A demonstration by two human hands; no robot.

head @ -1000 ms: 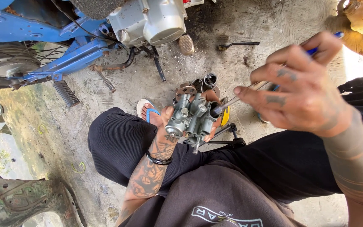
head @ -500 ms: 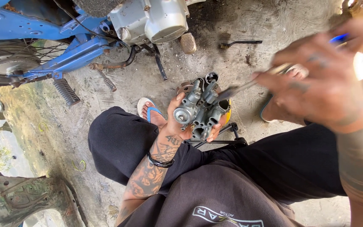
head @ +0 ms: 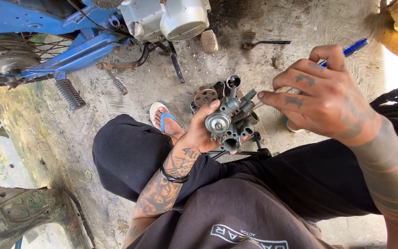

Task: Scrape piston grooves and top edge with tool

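While the left hand (head: 199,133) clasps the grey carburettor (head: 229,122) above the knees, the right hand (head: 323,99) pinches a blue-handled screwdriver (head: 353,46) against it; small parts (head: 206,95) lie beneath, a blue motorcycle (head: 70,41) beyond. The carburettor has turned since before.

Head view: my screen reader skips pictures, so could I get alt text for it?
A seated person's left hand holds a small grey metal carburetor over their lap, while the right hand points a blue-handled screwdriver at it. A blue motorcycle stands on the concrete floor.
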